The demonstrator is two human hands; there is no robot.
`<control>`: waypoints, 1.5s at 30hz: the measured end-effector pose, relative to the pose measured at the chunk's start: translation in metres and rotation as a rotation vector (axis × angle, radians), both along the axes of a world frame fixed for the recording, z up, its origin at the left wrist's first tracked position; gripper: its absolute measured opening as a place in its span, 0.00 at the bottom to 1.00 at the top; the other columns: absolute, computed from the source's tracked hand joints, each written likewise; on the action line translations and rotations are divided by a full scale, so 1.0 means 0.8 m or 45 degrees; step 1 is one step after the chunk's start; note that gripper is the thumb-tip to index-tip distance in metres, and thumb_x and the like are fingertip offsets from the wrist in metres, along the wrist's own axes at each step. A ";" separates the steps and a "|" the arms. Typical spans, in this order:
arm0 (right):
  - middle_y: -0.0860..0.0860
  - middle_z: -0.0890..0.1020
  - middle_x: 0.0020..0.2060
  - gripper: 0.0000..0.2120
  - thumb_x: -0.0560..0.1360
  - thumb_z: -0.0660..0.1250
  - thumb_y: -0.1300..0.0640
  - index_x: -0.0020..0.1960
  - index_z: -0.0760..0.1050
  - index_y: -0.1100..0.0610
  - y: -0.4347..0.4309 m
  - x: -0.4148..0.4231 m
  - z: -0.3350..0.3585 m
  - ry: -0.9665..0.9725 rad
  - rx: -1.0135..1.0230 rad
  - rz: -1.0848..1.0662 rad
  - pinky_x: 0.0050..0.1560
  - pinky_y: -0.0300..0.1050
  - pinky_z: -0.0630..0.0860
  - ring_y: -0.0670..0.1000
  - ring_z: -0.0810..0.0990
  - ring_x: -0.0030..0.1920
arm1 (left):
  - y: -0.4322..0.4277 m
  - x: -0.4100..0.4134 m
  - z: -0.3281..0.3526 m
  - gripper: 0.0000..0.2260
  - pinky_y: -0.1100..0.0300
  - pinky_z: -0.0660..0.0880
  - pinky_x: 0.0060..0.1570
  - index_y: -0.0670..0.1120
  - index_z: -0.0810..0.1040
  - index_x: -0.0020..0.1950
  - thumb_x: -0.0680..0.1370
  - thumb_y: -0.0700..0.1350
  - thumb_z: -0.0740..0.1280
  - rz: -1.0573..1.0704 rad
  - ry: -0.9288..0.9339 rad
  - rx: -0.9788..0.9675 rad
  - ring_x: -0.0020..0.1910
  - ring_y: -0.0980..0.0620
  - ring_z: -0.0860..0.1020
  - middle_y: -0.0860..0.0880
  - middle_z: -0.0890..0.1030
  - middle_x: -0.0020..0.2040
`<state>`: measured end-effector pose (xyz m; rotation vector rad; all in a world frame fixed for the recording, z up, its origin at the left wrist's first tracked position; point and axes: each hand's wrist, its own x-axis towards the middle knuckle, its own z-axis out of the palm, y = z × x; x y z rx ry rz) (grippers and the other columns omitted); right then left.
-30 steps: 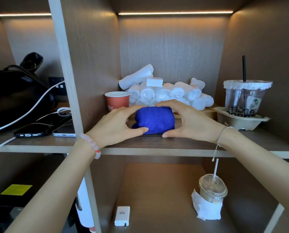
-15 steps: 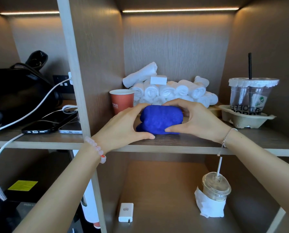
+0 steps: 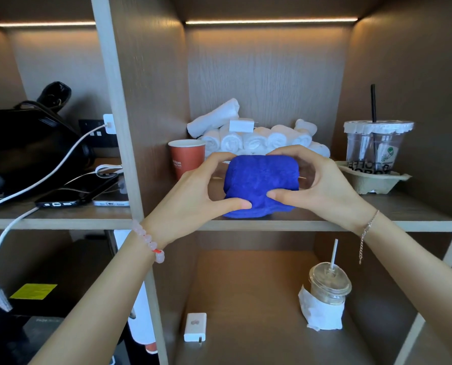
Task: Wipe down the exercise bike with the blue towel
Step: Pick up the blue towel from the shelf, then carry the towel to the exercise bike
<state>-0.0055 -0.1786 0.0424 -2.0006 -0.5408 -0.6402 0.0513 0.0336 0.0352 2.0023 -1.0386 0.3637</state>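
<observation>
Clamping the blue towel point(image 3: 261, 184) between left hand point(image 3: 193, 196) and right hand point(image 3: 322, 185), fingertips hidden behind.

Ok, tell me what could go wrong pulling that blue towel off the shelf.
1. The red paper cup stands close beside the left hand; a careless pull might knock it over.
2. The rolled white towels are piled just behind the blue towel and could tumble forward.
3. The towel's lower edge sags below both hands' grip, the right hand included, and may drag on the shelf.

One blue towel point(image 3: 261, 184), two hands (both gripping) point(image 3: 193, 196) point(image 3: 322, 185), three cups point(image 3: 186, 158) point(image 3: 377, 146) point(image 3: 328, 285).
</observation>
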 end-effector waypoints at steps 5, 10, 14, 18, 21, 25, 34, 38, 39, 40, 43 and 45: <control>0.38 0.81 0.46 0.23 0.64 0.78 0.65 0.53 0.75 0.50 0.002 -0.027 -0.011 -0.124 0.075 -0.100 0.49 0.35 0.77 0.43 0.80 0.50 | 0.001 -0.024 -0.004 0.31 0.68 0.66 0.62 0.53 0.66 0.69 0.68 0.57 0.70 -0.024 -0.113 0.017 0.60 0.67 0.71 0.62 0.74 0.62; 0.43 0.81 0.47 0.21 0.65 0.78 0.63 0.53 0.75 0.49 0.004 -0.061 -0.022 -0.214 0.063 -0.265 0.49 0.33 0.76 0.43 0.80 0.49 | 0.019 -0.046 -0.026 0.27 0.57 0.70 0.61 0.56 0.65 0.69 0.72 0.63 0.61 0.157 -0.346 0.080 0.64 0.62 0.69 0.61 0.71 0.65; 0.37 0.80 0.46 0.21 0.65 0.76 0.63 0.53 0.75 0.49 0.007 -0.092 -0.041 -0.259 0.066 -0.402 0.49 0.28 0.74 0.37 0.79 0.49 | 0.036 -0.063 -0.056 0.22 0.59 0.67 0.58 0.50 0.69 0.68 0.76 0.58 0.56 0.354 -0.638 0.164 0.61 0.54 0.71 0.54 0.75 0.63; 0.33 0.80 0.44 0.21 0.65 0.76 0.62 0.52 0.74 0.46 0.015 -0.125 -0.076 -0.234 0.106 -0.510 0.47 0.26 0.73 0.36 0.79 0.48 | 0.046 -0.082 -0.092 0.20 0.52 0.69 0.59 0.45 0.73 0.65 0.77 0.54 0.56 0.540 -0.860 0.299 0.58 0.47 0.75 0.49 0.78 0.59; 0.39 0.80 0.46 0.22 0.65 0.77 0.62 0.53 0.74 0.47 0.022 -0.147 -0.104 -0.189 0.138 -0.578 0.47 0.27 0.74 0.38 0.79 0.48 | 0.051 -0.096 -0.115 0.20 0.51 0.72 0.55 0.44 0.74 0.63 0.77 0.53 0.57 0.594 -0.901 0.368 0.55 0.46 0.77 0.47 0.80 0.56; 0.41 0.81 0.45 0.21 0.65 0.76 0.64 0.52 0.75 0.48 0.033 -0.171 -0.139 -0.114 0.208 -0.590 0.47 0.30 0.75 0.41 0.80 0.48 | 0.055 -0.110 -0.146 0.19 0.52 0.74 0.52 0.45 0.76 0.61 0.77 0.54 0.57 0.619 -0.837 0.425 0.51 0.46 0.79 0.48 0.81 0.52; 0.41 0.82 0.47 0.21 0.65 0.77 0.64 0.52 0.76 0.47 0.047 -0.191 -0.189 0.018 0.302 -0.616 0.51 0.38 0.78 0.47 0.81 0.49 | 0.079 -0.128 -0.194 0.19 0.52 0.75 0.50 0.47 0.77 0.58 0.76 0.56 0.57 0.614 -0.652 0.531 0.46 0.48 0.80 0.51 0.82 0.48; 0.43 0.81 0.49 0.21 0.65 0.76 0.63 0.53 0.75 0.46 0.058 -0.188 -0.207 0.086 0.323 -0.588 0.51 0.39 0.79 0.47 0.81 0.51 | 0.092 -0.136 -0.204 0.18 0.52 0.74 0.51 0.48 0.77 0.57 0.76 0.57 0.59 0.608 -0.569 0.535 0.47 0.50 0.80 0.53 0.82 0.47; 0.43 0.82 0.49 0.21 0.65 0.77 0.63 0.53 0.75 0.46 0.062 -0.187 -0.213 0.108 0.336 -0.581 0.51 0.39 0.79 0.46 0.81 0.50 | 0.095 -0.139 -0.206 0.17 0.53 0.74 0.51 0.48 0.77 0.57 0.75 0.57 0.60 0.611 -0.555 0.534 0.46 0.50 0.80 0.53 0.82 0.47; 0.43 0.82 0.48 0.22 0.65 0.77 0.63 0.53 0.75 0.46 0.065 -0.186 -0.220 0.132 0.353 -0.573 0.50 0.39 0.79 0.46 0.81 0.50 | 0.098 -0.142 -0.208 0.17 0.53 0.74 0.51 0.49 0.77 0.56 0.74 0.57 0.61 0.618 -0.544 0.531 0.46 0.51 0.80 0.54 0.82 0.47; 0.46 0.83 0.47 0.22 0.64 0.77 0.62 0.54 0.76 0.48 0.075 -0.182 -0.238 0.193 0.385 -0.544 0.48 0.37 0.79 0.46 0.82 0.49 | 0.111 -0.154 -0.212 0.16 0.53 0.74 0.52 0.48 0.78 0.55 0.74 0.56 0.60 0.654 -0.527 0.510 0.44 0.51 0.81 0.54 0.82 0.44; 0.45 0.83 0.46 0.22 0.64 0.77 0.63 0.54 0.76 0.49 0.083 -0.181 -0.249 0.218 0.399 -0.506 0.47 0.34 0.78 0.45 0.82 0.48 | 0.120 -0.163 -0.213 0.17 0.52 0.75 0.52 0.48 0.78 0.55 0.74 0.56 0.59 0.678 -0.508 0.513 0.44 0.49 0.80 0.53 0.82 0.43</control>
